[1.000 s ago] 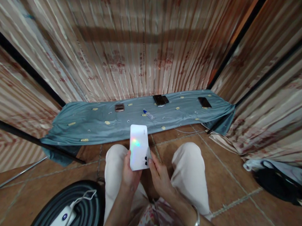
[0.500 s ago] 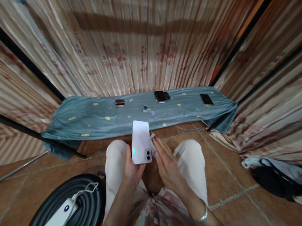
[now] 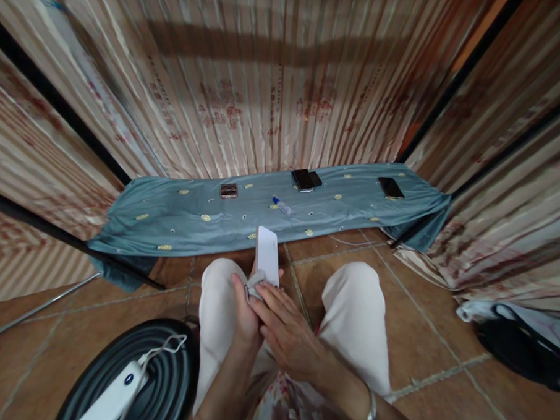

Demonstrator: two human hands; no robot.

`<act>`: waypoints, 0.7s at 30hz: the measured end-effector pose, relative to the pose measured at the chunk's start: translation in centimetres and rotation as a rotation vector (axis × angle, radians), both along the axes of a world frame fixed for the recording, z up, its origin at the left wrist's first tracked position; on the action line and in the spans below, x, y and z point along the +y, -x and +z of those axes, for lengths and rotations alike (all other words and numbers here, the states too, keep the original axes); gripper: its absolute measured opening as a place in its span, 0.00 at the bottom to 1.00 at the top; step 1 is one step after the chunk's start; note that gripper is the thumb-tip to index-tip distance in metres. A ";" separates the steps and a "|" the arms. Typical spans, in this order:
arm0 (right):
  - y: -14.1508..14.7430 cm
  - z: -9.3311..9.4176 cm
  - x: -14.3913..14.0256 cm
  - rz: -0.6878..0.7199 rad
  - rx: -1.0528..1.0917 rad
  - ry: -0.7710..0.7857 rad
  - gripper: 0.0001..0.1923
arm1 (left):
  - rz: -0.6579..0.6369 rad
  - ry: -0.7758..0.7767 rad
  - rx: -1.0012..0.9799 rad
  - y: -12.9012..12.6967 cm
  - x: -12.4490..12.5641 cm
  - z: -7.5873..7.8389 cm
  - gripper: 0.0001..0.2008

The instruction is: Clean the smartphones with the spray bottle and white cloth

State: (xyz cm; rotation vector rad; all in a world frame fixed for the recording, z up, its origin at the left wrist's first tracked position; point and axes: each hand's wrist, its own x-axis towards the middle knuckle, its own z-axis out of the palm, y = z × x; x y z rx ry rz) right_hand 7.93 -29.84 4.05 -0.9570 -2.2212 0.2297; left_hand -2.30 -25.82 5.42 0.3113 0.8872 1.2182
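Note:
Between my knees my left hand (image 3: 247,313) grips a pale lilac smartphone (image 3: 267,251), its back turned up and its top end toward me. My right hand (image 3: 288,333) lies over the phone's near end and presses a small grey-white cloth (image 3: 256,282) against it with the fingertips. The camera end of the phone is hidden under the cloth and fingers. Beyond the phone, a small clear bottle with a blue cap (image 3: 282,205) lies on the blue-green cloth cover (image 3: 207,235) of a low table.
On the table lie a dark patterned card-like item (image 3: 229,191), stacked black items (image 3: 303,180) and a dark phone-like slab (image 3: 391,187). A black round stool (image 3: 171,388) at left holds a white corded device (image 3: 107,403). Striped curtains (image 3: 256,81) and black poles (image 3: 52,96) surround me.
My right hand has moved left with the cloth from beside the phone onto its near end. The phone is now tilted, and its cameras are covered.

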 end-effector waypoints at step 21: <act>-2.5 1.9 8.6 -0.219 0.312 0.095 0.21 | -0.099 -0.118 0.126 -0.8 -2.8 -0.5 0.28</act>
